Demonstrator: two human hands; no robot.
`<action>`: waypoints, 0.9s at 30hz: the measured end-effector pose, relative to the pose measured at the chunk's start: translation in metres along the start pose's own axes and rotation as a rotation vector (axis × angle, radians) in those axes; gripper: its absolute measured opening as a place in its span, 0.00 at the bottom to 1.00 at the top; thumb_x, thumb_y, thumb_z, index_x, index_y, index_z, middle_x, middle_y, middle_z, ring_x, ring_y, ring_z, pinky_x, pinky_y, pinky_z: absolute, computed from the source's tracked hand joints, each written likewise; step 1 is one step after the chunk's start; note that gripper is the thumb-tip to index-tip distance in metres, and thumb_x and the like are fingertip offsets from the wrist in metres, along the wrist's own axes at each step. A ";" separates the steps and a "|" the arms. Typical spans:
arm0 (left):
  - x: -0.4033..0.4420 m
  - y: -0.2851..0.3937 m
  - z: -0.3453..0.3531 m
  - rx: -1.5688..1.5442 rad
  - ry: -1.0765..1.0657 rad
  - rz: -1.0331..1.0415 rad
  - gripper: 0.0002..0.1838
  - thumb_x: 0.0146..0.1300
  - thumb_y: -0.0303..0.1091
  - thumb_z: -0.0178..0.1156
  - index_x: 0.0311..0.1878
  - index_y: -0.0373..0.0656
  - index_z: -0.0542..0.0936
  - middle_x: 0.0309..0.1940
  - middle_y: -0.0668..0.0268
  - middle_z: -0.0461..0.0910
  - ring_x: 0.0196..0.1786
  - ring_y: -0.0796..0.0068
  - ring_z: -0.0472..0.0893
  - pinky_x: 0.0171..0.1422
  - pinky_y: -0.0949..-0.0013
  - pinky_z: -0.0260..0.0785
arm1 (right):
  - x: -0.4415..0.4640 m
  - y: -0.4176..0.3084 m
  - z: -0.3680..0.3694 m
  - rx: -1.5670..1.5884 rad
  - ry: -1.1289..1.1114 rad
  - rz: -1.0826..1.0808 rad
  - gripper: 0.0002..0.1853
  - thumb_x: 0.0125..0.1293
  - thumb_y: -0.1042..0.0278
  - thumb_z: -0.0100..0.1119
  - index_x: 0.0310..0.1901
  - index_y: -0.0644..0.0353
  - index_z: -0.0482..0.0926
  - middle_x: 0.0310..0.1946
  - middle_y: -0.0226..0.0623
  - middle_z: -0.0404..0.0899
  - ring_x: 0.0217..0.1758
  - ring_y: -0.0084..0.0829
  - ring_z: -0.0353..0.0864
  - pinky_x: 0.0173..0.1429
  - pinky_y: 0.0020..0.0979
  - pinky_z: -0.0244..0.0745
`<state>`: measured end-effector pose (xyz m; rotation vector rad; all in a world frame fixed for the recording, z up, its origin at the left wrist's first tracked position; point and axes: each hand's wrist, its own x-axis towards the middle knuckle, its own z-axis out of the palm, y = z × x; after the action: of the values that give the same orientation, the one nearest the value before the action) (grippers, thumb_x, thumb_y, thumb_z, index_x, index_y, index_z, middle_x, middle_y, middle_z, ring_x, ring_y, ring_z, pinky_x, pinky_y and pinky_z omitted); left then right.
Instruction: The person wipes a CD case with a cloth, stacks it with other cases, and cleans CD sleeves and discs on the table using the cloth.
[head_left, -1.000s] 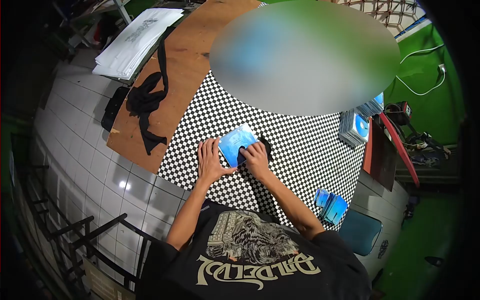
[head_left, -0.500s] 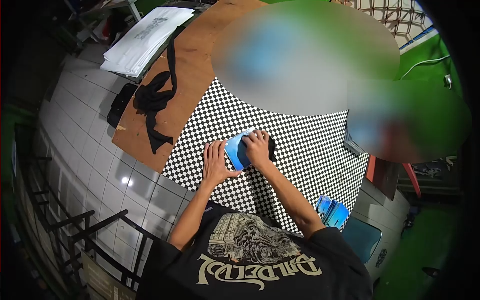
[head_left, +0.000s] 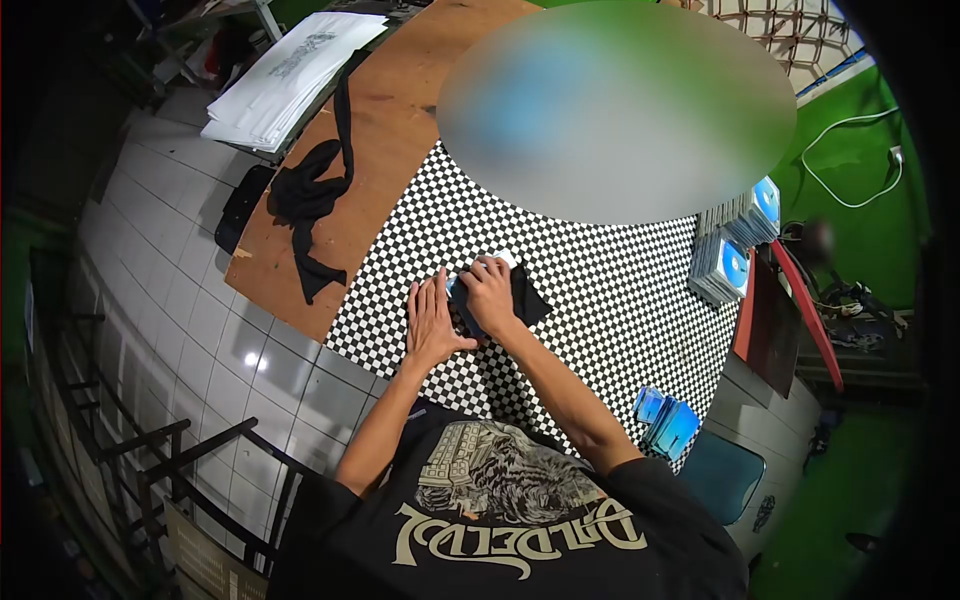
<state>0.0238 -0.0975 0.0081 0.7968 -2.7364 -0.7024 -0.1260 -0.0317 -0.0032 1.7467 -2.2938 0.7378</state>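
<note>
Under my hands lies a flat blue-and-white case (head_left: 506, 258), mostly hidden now by a black cloth (head_left: 529, 299). My right hand (head_left: 489, 293) has its fingers bent over the cloth and presses it on the case. Fingers spread, my left hand (head_left: 433, 326) rests along the case's left edge, thumb at the near corner. Both hands are on the checkered cloth (head_left: 600, 330) that covers the table.
Stacks of disc cases (head_left: 719, 268) stand at the table's right edge. Blue printed cards (head_left: 672, 428) lie at the near right corner. A black strap (head_left: 308, 190) and white sheets (head_left: 290, 80) are at the left. A blurred patch hides the far side.
My right hand has moved left over the case with the black cloth, which now covers most of the blue surface. My left hand stays at the left edge.
</note>
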 end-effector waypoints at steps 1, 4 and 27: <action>0.000 -0.001 0.000 0.016 0.004 0.009 0.83 0.28 0.55 0.87 0.83 0.32 0.44 0.75 0.48 0.63 0.79 0.54 0.62 0.89 0.47 0.38 | 0.000 -0.003 0.002 -0.002 0.001 0.003 0.13 0.56 0.70 0.60 0.43 0.62 0.84 0.46 0.39 0.80 0.61 0.41 0.76 0.71 0.47 0.64; 0.001 -0.002 0.002 -0.013 0.055 0.041 0.83 0.27 0.55 0.87 0.83 0.31 0.44 0.74 0.47 0.64 0.79 0.51 0.62 0.89 0.47 0.38 | -0.010 -0.013 0.006 0.088 -0.031 -0.105 0.12 0.56 0.70 0.61 0.42 0.62 0.84 0.45 0.38 0.80 0.62 0.40 0.75 0.70 0.47 0.63; -0.001 -0.004 0.010 0.086 0.059 0.057 0.74 0.32 0.52 0.85 0.81 0.35 0.53 0.72 0.50 0.64 0.79 0.52 0.62 0.89 0.46 0.40 | -0.078 -0.021 -0.048 0.088 -0.113 -0.141 0.13 0.55 0.70 0.65 0.43 0.61 0.84 0.46 0.38 0.80 0.62 0.40 0.76 0.71 0.48 0.63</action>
<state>0.0227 -0.0962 -0.0030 0.7419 -2.7400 -0.5448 -0.0906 0.0542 0.0118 2.0139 -2.2099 0.7411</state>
